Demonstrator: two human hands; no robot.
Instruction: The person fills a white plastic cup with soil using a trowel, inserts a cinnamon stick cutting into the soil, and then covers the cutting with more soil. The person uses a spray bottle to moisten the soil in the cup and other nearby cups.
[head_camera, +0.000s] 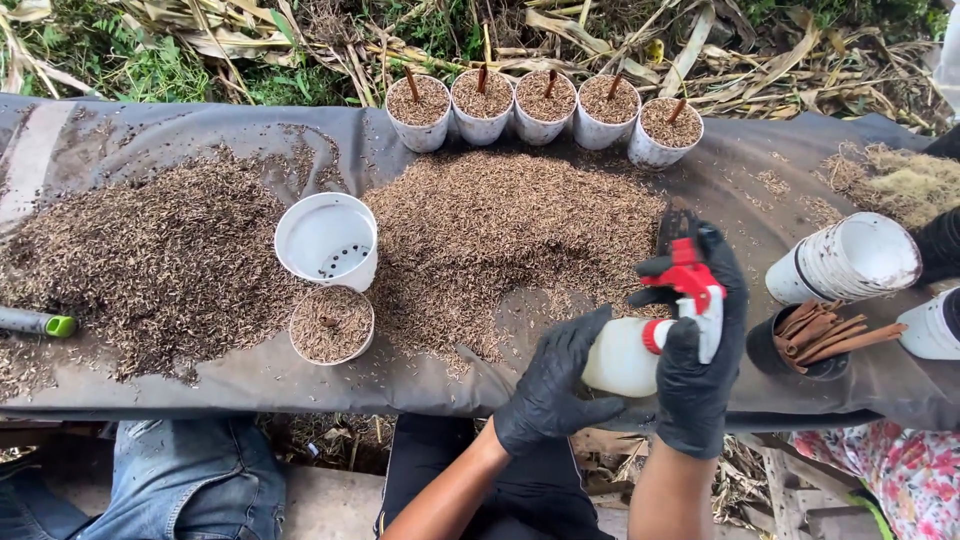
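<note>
Both hands wear black gloves: the left hand (553, 385) cups the base of a white spray bottle (625, 357), and the right hand (692, 350) wraps its red trigger head (688, 275). The bench (180, 395) carries a dark sheet strewn with husks (500, 235), with an empty white pot (327, 240) touching a filled pot (331, 325). Five filled pots (545, 108), each with a stick, stand in a row along the far edge; a dark cup of sticks (815, 340) stands just right of the hands.
</note>
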